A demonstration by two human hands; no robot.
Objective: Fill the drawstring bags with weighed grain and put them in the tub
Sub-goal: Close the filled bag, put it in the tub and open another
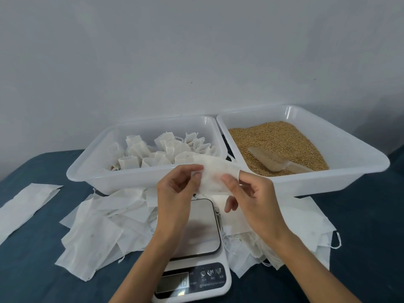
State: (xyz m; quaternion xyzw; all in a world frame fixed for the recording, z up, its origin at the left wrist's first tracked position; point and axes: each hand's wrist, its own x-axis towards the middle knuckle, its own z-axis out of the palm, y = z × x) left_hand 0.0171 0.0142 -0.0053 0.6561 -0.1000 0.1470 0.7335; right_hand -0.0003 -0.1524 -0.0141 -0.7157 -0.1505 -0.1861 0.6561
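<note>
Both my hands hold one empty white drawstring bag (215, 173) in the air above the kitchen scale (196, 241). My left hand (177, 193) pinches its left edge and my right hand (251, 197) pinches its right side. Behind, the left white tub (87, 171) holds several filled, tied bags (166, 150). The right white tub (358, 158) holds brown grain (275, 138) with a translucent scoop (277, 160) lying in it. The scale's steel plate is bare.
Loose empty bags lie in heaps left (96, 232) and right (306, 228) of the scale on the dark blue cloth (32, 270). One flat white piece (24, 206) lies apart at the far left. A pale wall stands close behind the tubs.
</note>
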